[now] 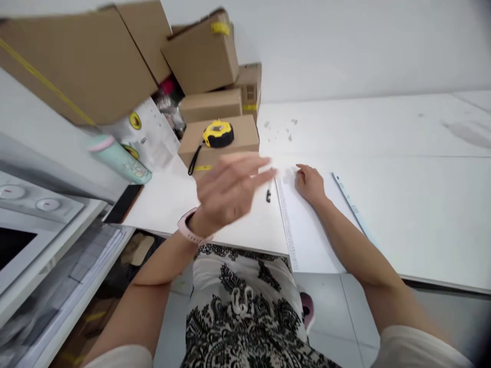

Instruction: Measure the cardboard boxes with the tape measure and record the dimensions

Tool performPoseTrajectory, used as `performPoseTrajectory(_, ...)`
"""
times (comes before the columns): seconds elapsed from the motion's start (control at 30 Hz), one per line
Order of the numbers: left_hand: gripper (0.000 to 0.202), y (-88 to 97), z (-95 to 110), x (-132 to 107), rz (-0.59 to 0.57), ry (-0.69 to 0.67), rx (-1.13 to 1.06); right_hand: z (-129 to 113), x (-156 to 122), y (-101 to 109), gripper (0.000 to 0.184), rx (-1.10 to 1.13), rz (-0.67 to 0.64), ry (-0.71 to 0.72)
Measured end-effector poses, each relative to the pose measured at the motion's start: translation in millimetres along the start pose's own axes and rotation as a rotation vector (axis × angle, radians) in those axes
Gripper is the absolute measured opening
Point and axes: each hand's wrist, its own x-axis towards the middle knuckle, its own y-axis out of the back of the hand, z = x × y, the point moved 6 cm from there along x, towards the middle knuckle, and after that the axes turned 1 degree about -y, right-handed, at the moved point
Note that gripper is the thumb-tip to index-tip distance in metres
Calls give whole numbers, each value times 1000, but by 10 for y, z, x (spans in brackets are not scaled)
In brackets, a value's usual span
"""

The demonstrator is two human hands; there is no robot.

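My left hand point(232, 191), blurred and wearing a pink wristband point(188, 227), is raised over the white table. Its fingers stretch to the right, with a gap between them; I make out nothing held. Just beyond the fingertips lies a small slim thing with a black clip-like end point(268, 196), perhaps part of a pen. My right hand point(311, 185) rests on the upper part of a white sheet or pad point(310, 240), fingers bent and slightly apart. A faint, pale patch beside its fingertips is too blurred to name. A long pale blue ruler-like strip point(351, 204) lies right of the hand.
A yellow and black tape measure point(218, 134) sits on a cardboard box point(245, 134), with more boxes point(201, 53) stacked behind. On the left are a mint green bottle point(118, 158) and a white appliance with knobs point(38, 199). Small scraps point(289, 137) lie near the wall.
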Motion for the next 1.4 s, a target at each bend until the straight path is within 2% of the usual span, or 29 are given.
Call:
performPoseTrajectory(0.07, 29, -308, -566, 187, 92, 107, 101, -10, 10, -15, 38, -45, -9, -3)
performPoseTrajectory(0.1, 32, -456, -869, 241, 70, 214, 153, -13, 14, -22, 39, -63, -16, -1)
performPoseTrajectory(0.17, 66, -651, -1412, 264, 11, 478, 189, -15, 23, -32, 41, -90, -32, 4)
performPoseTrajectory(0.23, 98, -748, -1760, 231, -75, 694, 157, -9, 32, -38, 43, -104, -44, 3)
performPoseTrajectory(0.3, 106, -765, -1918, 202, -118, 821, 69, 4, 42, -44, 43, -107, -49, -5)
performPoseTrajectory(0.43, 72, -670, -2007, 162, -55, 857, -100, 38, 54, -67, 42, -90, -48, -25)
performPoseTrajectory(0.5, 63, -569, -2093, 72, 28, 854, -167, 55, 50, -77, 42, -78, -51, -35)
performPoseTrajectory(0.63, 64, -256, -2385, -302, 265, 897, -362, 37, 41, -29, 42, -60, -46, -64)
performPoseTrajectory(0.77, 65, 72, -2632, -741, 504, 957, -545, -210, 120, 43, 39, 102, -94, -100)
performPoseTrajectory(0.83, 63, 139, -2692, -905, 582, 982, -663, -427, 222, -8, 40, 303, -177, -179)
performPoseTrajectory(0.93, 63, 113, -2709, -1062, 639, 1026, -842, -835, 424, -198, 54, 575, -281, -326)
performPoseTrajectory(1.0, 64, 64, -2685, -1115, 647, 1057, -943, -1111, 547, -343, 64, 693, -304, -390)
performPoseTrajectory(1.1, 71, 46, -2590, -1133, 624, 1078, -1071, -1475, 586, -488, 70, 850, -361, -400)
performPoseTrajectory(1.2, 76, 186, -2401, -1150, 619, 1054, -1153, -1664, 344, -392, 70, 886, -354, -419)
performPoseTrajectory(1.3, 75, 443, -2120, -1240, 631, 999, -1195, -1783, -122, -108, 67, 895, -382, -332)
performPoseTrajectory(1.4, 64, 721, -1834, -1398, 651, 970, -1130, -1791, -598, 210, 60, 860, -411, -247)
